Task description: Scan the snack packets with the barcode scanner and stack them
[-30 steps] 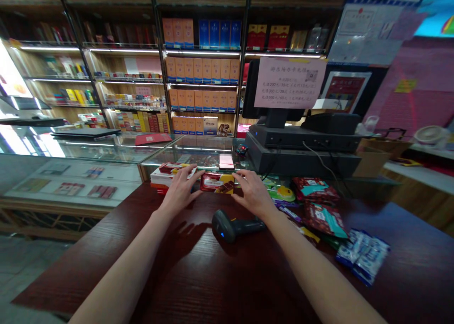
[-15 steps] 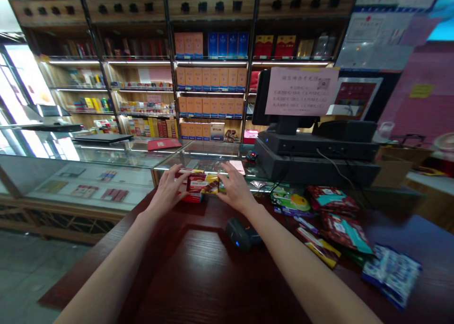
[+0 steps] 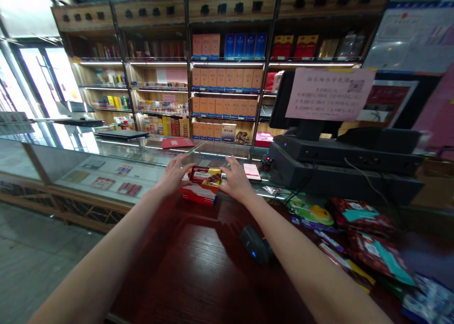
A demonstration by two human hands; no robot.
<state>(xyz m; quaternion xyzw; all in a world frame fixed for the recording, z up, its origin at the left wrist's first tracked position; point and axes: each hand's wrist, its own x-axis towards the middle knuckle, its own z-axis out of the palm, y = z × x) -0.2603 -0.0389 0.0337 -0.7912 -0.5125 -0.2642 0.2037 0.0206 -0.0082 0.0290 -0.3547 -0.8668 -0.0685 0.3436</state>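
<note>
A red and yellow chocolate box [image 3: 205,176] is held between my hands over the far part of the dark wooden counter. The fingers of my left hand [image 3: 176,175] curve around its left end. At the right end, my right hand [image 3: 236,178] grips it between thumb and fingers. Just below and in front lies a stack of flat red boxes [image 3: 199,194] with a pale top; whether the chocolate box touches it, I cannot tell. A black barcode scanner [image 3: 256,244] with a blue light lies near my right forearm.
Red-brown snack bags [image 3: 381,255] and other bright packets lie on the right. A monitor with a pink paper sign [image 3: 328,94] stands on a black till [image 3: 340,168]. Glass display cases [image 3: 106,172] run along the left and back, with stocked shelves [image 3: 227,90] behind.
The view has swung to the left. My hands and the chocolate box sit a little farther back, and more of the flat red boxes shows in front of them.
</note>
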